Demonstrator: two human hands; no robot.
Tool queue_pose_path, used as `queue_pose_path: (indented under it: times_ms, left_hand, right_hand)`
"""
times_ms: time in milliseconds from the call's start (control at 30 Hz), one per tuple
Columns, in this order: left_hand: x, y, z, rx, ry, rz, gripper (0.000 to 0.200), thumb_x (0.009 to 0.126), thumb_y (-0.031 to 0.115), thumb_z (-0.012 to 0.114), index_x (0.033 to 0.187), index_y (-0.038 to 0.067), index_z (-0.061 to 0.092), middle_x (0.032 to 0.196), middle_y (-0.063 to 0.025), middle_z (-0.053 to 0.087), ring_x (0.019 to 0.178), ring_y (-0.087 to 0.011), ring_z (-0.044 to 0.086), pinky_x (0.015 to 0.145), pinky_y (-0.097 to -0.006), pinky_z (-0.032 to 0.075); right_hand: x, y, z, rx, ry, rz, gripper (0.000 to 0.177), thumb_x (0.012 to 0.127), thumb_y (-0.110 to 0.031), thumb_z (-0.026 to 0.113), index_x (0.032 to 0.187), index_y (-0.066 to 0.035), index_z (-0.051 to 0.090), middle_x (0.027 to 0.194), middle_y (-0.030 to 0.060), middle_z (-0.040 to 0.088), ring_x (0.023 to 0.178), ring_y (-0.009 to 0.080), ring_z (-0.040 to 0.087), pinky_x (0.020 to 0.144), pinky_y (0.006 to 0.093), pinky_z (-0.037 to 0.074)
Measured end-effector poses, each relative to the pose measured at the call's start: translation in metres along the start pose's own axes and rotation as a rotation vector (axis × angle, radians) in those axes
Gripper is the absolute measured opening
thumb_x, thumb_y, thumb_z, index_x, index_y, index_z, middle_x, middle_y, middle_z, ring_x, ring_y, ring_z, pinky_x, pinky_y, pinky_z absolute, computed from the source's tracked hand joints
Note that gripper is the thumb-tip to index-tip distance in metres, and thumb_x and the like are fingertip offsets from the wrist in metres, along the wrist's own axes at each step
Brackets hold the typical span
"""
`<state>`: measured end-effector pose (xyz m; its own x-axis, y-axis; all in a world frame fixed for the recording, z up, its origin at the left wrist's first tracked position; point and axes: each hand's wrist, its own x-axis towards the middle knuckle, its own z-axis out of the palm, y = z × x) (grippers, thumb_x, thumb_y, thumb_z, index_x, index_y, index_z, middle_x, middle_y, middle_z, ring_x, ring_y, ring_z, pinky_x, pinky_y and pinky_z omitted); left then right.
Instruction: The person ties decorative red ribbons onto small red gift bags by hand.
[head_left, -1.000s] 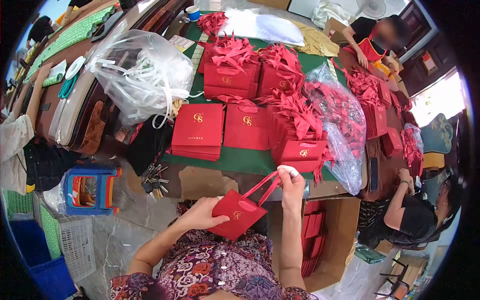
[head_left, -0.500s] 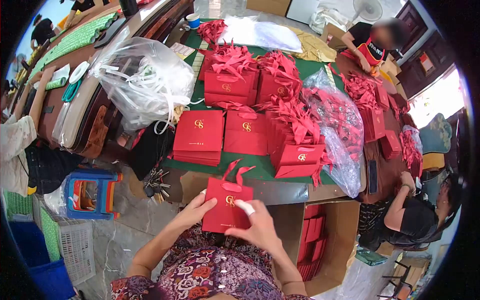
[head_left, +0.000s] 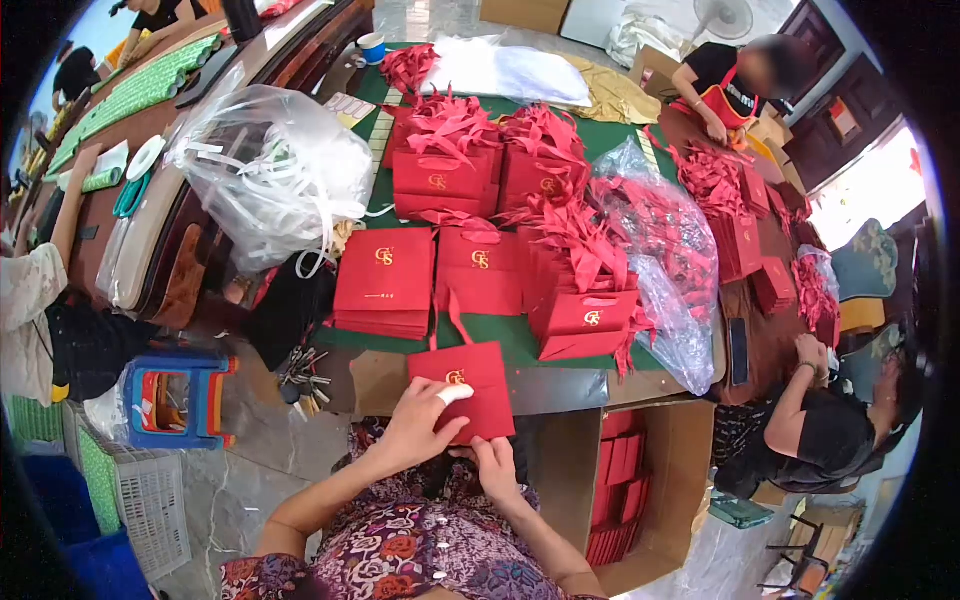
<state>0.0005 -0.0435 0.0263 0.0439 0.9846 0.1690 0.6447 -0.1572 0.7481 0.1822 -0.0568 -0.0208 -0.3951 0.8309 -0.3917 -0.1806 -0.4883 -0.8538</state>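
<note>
A red bag (head_left: pixel 486 380) is at the bench's (head_left: pixel 565 386) near edge. The left hand (head_left: pixel 420 424), partly open, lays its fingers on the bag's front; the right hand (head_left: pixel 496 470) grips its bottom edge.

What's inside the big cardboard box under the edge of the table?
The cardboard box has stacks of flat red things inside. Anything beneath the stacks is covered, so I can't see it.

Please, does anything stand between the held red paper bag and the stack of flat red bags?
Nothing visible stands between the held red paper bag and the stack of flat red bags; green tabletop and the bag's own red ribbon handles show there.
</note>
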Motion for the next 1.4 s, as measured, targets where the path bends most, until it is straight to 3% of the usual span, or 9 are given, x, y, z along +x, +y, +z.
queue_pose_path:
  times_ms: [200,267,367,467,600,933,1000,1133,1400]
  left_hand:
    - [-0.013,-0.015,0.028,0.102,-0.078,0.056,0.048,0.078,0.015,0.076,0.124,0.010,0.063,0.129,-0.0095,0.058,0.115,-0.0332,0.052,0.098,-0.0434,0.044]
    - [-0.016,-0.021,0.032,0.130,-0.061,0.098,0.049,0.078,0.013,0.076,0.125,0.009,0.063,0.129,-0.0094,0.058,0.116,-0.0335,0.051,0.099,-0.0440,0.044]
    - [-0.014,-0.023,0.029,0.094,-0.092,0.098,0.049,0.078,0.009,0.075,0.126,0.009,0.063,0.129,-0.0090,0.060,0.119,-0.0334,0.051,0.102,-0.0441,0.043]
    - [-0.010,-0.026,0.028,0.071,-0.110,0.103,0.049,0.077,0.007,0.073,0.126,0.008,0.063,0.129,-0.0087,0.061,0.120,-0.0332,0.051,0.104,-0.0430,0.043]
    - [-0.005,-0.027,0.025,0.096,-0.129,0.126,0.049,0.078,0.007,0.073,0.126,0.008,0.063,0.129,-0.0087,0.061,0.120,-0.0332,0.051,0.104,-0.0428,0.044]
    - [0.001,-0.009,0.021,-0.042,0.022,0.135,0.038,0.082,0.006,0.073,0.120,0.008,0.067,0.122,-0.0095,0.064,0.110,-0.0318,0.058,0.098,-0.0418,0.048]
    - [0.008,0.000,0.023,-0.147,0.053,0.173,0.037,0.083,0.007,0.073,0.120,0.009,0.067,0.120,-0.0095,0.065,0.107,-0.0312,0.061,0.096,-0.0410,0.049]
    - [0.023,0.017,0.033,-0.257,0.043,0.200,0.035,0.084,0.009,0.074,0.118,0.007,0.068,0.120,-0.0092,0.066,0.104,-0.0293,0.062,0.092,-0.0391,0.051]
    - [0.022,0.015,0.032,-0.391,0.030,0.061,0.020,0.085,0.010,0.075,0.105,0.006,0.072,0.104,-0.0084,0.070,0.094,-0.0264,0.067,0.084,-0.0373,0.053]
  right_hand:
    - [-0.003,-0.002,-0.046,-0.227,-0.062,0.295,0.028,0.105,-0.018,0.047,0.119,0.001,0.062,0.107,0.0107,0.070,0.094,0.0217,0.070,0.083,0.0338,0.056]
    - [-0.008,-0.019,-0.065,-0.931,-0.091,0.071,0.022,0.098,-0.019,0.056,0.106,-0.004,0.070,0.096,0.0136,0.073,0.089,0.0188,0.071,0.076,0.0342,0.056]
    - [0.002,-0.055,-0.078,-0.815,0.489,-0.346,0.010,0.094,-0.011,0.065,0.096,-0.002,0.069,0.084,0.0047,0.068,0.075,0.0102,0.061,0.069,0.0263,0.051]
    - [0.023,-0.079,-0.120,-0.990,0.826,-0.549,0.014,0.096,-0.014,0.064,0.102,-0.002,0.062,0.091,0.0117,0.061,0.078,0.0209,0.059,0.071,0.0346,0.049]
    - [0.051,-0.088,-0.164,-1.270,0.940,-0.564,0.017,0.095,-0.017,0.064,0.102,-0.002,0.061,0.097,0.0189,0.059,0.084,0.0386,0.061,0.074,0.0449,0.050]
    - [0.030,-0.099,-0.121,-1.269,0.861,-0.444,0.010,0.095,-0.011,0.061,0.097,-0.002,0.062,0.091,0.0190,0.059,0.083,0.0392,0.061,0.072,0.0467,0.048]
    - [0.011,-0.107,-0.085,-1.440,0.641,-0.521,0.009,0.092,-0.009,0.063,0.097,-0.001,0.064,0.093,0.0205,0.060,0.080,0.0416,0.058,0.069,0.0491,0.046]
    - [-0.002,-0.101,-0.039,-1.218,0.266,-0.518,0.015,0.083,-0.004,0.070,0.097,-0.004,0.066,0.091,0.0171,0.060,0.079,0.0378,0.060,0.069,0.0468,0.047]
    - [0.004,-0.109,-0.019,-0.927,0.110,-0.488,0.022,0.083,0.001,0.072,0.103,-0.004,0.066,0.090,0.0119,0.065,0.074,0.0243,0.065,0.068,0.0328,0.052]
